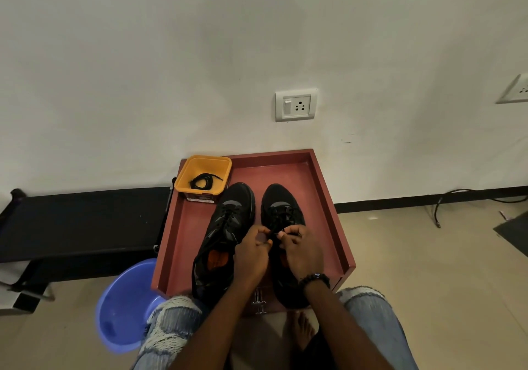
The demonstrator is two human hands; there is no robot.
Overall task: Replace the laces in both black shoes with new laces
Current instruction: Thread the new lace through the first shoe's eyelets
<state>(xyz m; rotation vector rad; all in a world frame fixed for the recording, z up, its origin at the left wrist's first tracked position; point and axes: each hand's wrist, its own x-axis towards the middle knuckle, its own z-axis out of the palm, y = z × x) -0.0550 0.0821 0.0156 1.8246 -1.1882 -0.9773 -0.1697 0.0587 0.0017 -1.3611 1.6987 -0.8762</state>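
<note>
Two black shoes stand side by side, toes away from me, on a red-brown tray-topped cabinet [320, 187]. The left shoe [225, 227] shows its orange insole. Over the tongue of the right shoe [281, 207], my left hand [253, 251] and my right hand [300, 249] meet, each pinching a strand of that shoe's black lace [275, 228] with curled fingers. A yellow tub [203, 177] at the tray's back left corner holds a coiled black lace [204, 182].
A blue plastic basin [123, 304] sits on the floor to the left, beside a low black bench [80, 221]. The wall behind carries a socket plate [296, 104]. My knees in torn jeans frame the cabinet front. A black cable [457, 195] lies on the floor at right.
</note>
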